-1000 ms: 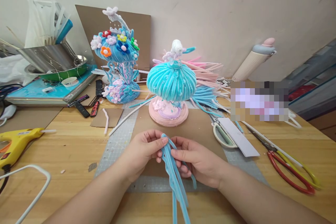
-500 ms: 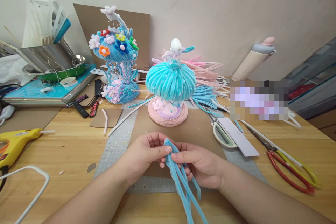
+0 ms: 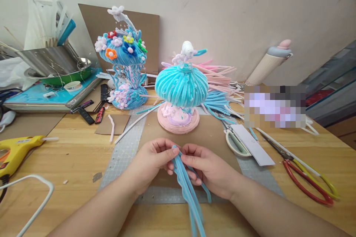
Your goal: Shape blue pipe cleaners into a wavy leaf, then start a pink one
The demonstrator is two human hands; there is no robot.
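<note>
A bundle of light blue pipe cleaners (image 3: 187, 185) is pinched at its folded top between my left hand (image 3: 151, 164) and my right hand (image 3: 210, 170), and its loose ends trail toward me. Both hands hover over a brown cardboard sheet (image 3: 207, 133) that lies on a grey cutting mat (image 3: 122, 153). Just beyond my fingers stands a blue pipe-cleaner mushroom (image 3: 181, 85) on a pink round base (image 3: 178, 120). Further back left stands a second blue mushroom model (image 3: 122, 57) decked with small coloured flowers.
A yellow glue gun (image 3: 16, 152) lies at the left. White-handled scissors (image 3: 236, 142), a white card strip (image 3: 251, 144) and red-and-yellow-handled shears (image 3: 303, 176) lie at the right. Loose pink and blue pipe cleaners (image 3: 219, 81) are heaped behind. A steel bowl (image 3: 52, 63) sits back left.
My hands and the bundle's top have risen slightly and drawn closer together. The trailing blue ends have swung back toward the left.
</note>
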